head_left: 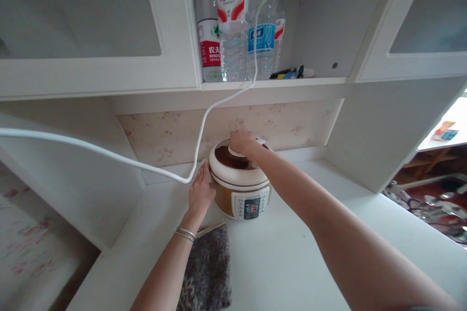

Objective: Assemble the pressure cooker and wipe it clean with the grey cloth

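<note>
A rice cooker (pixel 223 199) with a brown and cream body and a front control panel stands on the white counter against the back wall. My right hand (pixel 242 142) is closed around the handle on top of its dark, see-through lid (pixel 228 158); the fingers partly hide the handle. Against the cooker's left side rests my left hand (pixel 202 187), its fingers stretched out and lying flat near the rim. In front of the cooker, beside my left forearm, lies a dark patterned cloth (pixel 209 269).
A white cable (pixel 202 131) hangs across the view before the cupboard. Several plastic bottles (pixel 233 34) stand in the open shelf (pixel 317 24) overhead. White side panels flank the counter (pixel 277 262). Shiny clutter (pixel 425 204) lies beyond its right edge.
</note>
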### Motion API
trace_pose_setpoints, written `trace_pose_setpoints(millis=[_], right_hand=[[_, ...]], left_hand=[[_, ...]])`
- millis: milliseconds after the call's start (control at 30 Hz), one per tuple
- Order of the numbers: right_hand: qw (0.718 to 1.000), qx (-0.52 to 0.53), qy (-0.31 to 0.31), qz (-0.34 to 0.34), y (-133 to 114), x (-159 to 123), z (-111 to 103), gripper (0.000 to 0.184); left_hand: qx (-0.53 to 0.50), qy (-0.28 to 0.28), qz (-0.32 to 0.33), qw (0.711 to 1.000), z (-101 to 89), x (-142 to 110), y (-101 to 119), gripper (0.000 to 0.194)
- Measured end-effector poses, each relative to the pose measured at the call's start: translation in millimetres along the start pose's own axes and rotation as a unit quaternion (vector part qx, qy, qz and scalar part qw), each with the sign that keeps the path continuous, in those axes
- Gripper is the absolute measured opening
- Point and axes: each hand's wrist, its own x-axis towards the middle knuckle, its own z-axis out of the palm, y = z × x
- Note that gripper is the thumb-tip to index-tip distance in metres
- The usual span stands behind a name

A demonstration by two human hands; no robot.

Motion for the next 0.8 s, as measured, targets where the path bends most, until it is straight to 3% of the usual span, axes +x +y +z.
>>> trace_pose_setpoints(millis=[167, 467, 667, 800], right_hand=[[0.999, -0.001, 0.03, 0.027, -9, 12, 4, 0.038], [0.997, 0.001, 0.023, -0.079, 10, 10, 6, 0.04], [0.998, -0.018, 0.027, -0.063, 12, 7, 17, 0.044], [0.995, -0.031, 0.029, -0.09, 15, 11, 17, 0.044]], left_hand=[[0.0, 0.001, 0.003, 1.0, -3.4, 1, 0, 0.073], [-0.015, -0.025, -0.014, 0.999, -4.2, 2, -3, 0.073], [-0.022, -0.044, -0.019, 0.999, -5.7, 5, -1, 0.072], [-0.024, -0.043, -0.018, 0.999, -4.3, 6, -3, 0.073]])
